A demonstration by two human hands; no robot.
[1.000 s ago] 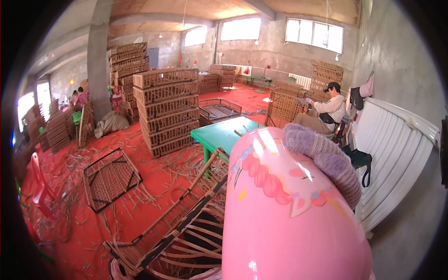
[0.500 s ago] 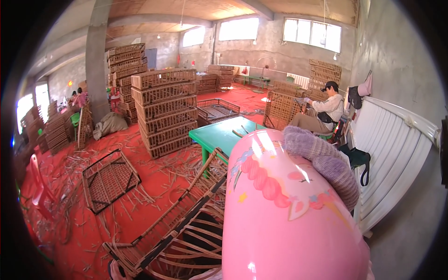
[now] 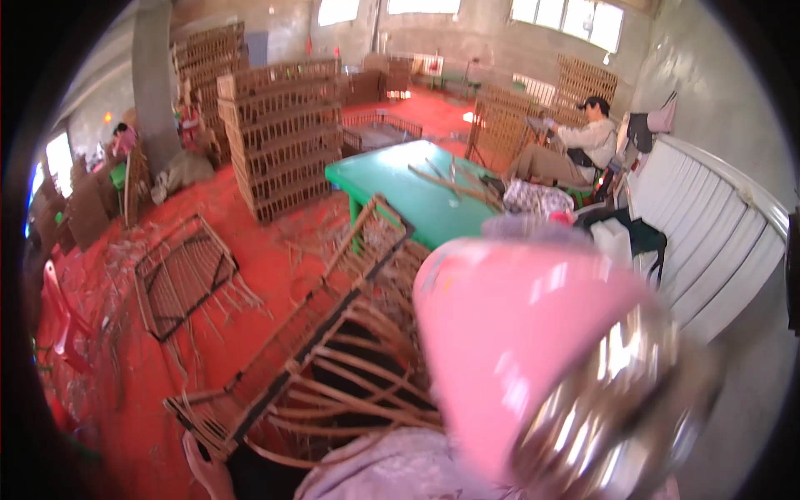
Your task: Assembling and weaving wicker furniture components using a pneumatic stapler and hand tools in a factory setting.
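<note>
Pink bottle tipped mouth-first toward camera, likely for drinking; holding fingers hidden, grip unclear. Left hand steadies wicker crate.

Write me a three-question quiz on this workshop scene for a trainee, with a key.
1. True or false: the green table is bare.
2. The pink bottle has its shiny metal mouth turned: A) toward the far windows, B) toward the camera, C) down at the red floor.
3. What does the left hand touch?

Key
1. False: loose sticks lie on it.
2. B.
3. The near corner of the wicker cage.
</note>
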